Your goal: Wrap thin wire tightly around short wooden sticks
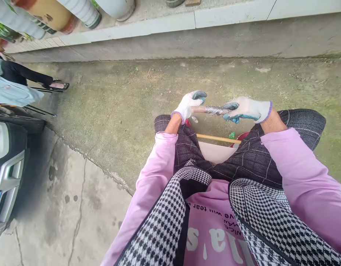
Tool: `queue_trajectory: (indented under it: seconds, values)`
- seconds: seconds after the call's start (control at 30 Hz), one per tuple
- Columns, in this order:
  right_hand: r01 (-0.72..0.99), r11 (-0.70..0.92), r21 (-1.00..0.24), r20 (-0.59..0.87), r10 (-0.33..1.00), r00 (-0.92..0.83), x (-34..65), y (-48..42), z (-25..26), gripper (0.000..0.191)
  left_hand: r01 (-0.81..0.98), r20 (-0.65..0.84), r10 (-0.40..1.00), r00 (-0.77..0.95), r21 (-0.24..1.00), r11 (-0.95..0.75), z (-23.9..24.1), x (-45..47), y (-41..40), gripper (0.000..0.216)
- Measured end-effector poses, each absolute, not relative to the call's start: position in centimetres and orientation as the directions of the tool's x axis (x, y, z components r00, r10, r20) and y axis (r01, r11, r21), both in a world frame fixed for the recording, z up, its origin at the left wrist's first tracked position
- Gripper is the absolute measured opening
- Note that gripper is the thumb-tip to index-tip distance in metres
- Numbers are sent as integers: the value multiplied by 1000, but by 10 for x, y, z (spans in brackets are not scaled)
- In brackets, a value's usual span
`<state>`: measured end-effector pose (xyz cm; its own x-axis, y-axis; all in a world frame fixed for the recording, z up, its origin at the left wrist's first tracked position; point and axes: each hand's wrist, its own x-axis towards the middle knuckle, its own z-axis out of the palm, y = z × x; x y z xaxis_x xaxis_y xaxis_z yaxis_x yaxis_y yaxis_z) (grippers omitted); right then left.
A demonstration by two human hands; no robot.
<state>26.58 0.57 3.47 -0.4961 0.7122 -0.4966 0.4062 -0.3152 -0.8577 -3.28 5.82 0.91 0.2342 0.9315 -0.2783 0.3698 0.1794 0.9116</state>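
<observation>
Nearest, my pink printed shirt [211, 225] shows beneath an open houndstooth garment [156, 218]; its sleeves reach toward both wrists. Beyond it, my dark checked trousers [259, 155] cover parted knees, with a pale board [217, 150] and a yellow bar [218, 139] between the thighs. A red object [241, 137], partly hidden, lies by my right thigh, with a green scrap [231, 135] just beside it. Past the bar, I hold a brown rod [213, 110] crosswise between my knees, its middle bound in silvery windings. My left hand [189, 105], in a white glove with blue-grey fingers and purple cuff, holds the plain end, fingers loosely bent above it; the thumb's position cannot be told. My right hand [246, 110], gloved alike, closes round the wound part, fingers and thumb pinched together. Farther out spreads mossy ground [117, 99]. To the left stand a car [9, 166] and a person [17, 79] in pale blue and black. Farthest, a white-tiled ledge [170, 24] bears a yellow-brown pot [50, 14] and white planters [83, 11].
</observation>
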Motion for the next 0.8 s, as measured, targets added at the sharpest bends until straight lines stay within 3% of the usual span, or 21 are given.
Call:
queue_trajectory:
  seconds: [0.13, 0.27, 0.33, 0.4, 0.47, 0.53, 0.57, 0.67, 0.73, 0.8]
  values:
    - [297, -334, -895, -421, 852, -311, 248, 10, 35, 37, 297, -328, 937, 120, 912, 282, 21, -35, 52, 27]
    - [383, -237, -893, -339, 913, -226, 222, 15, 31, 24, 151, -469, 859, 203, 882, 446, 34, -26, 47, 42]
    - [458, -181, -870, -319, 915, -245, 213, 17, 31, 19, 119, -477, 865, 157, 878, 463, 39, -25, 51, 51]
    - [561, -138, -816, -323, 914, -246, 210, 19, 32, 18, 148, -389, 921, 32, 913, 380, 43, -32, 57, 56]
    - [697, -65, -714, -323, 914, -246, 210, 22, 33, 25, 303, -201, 977, -67, 929, 212, 47, -46, 60, 56]
    - [816, 64, -575, -302, 910, -284, 211, 23, 34, 31, 523, -19, 1000, 9, 852, 11, 52, -60, 58, 54]
    - [848, 127, -515, -291, 904, -312, 211, 23, 34, 34, 624, -47, 990, 131, 780, -46, 54, -65, 55, 52]
    - [866, 251, -432, -276, 877, -392, 206, 20, 32, 38, 817, -311, 845, 436, 529, -227, 59, -67, 46, 37]
    - [869, 273, -412, -279, 870, -406, 202, 17, 32, 38, 851, -414, 768, 488, 421, -314, 60, -60, 43, 28]
    - [882, 271, -385, -289, 872, -395, 201, 17, 33, 42, 858, -426, 763, 487, 398, -326, 59, -52, 43, 24]
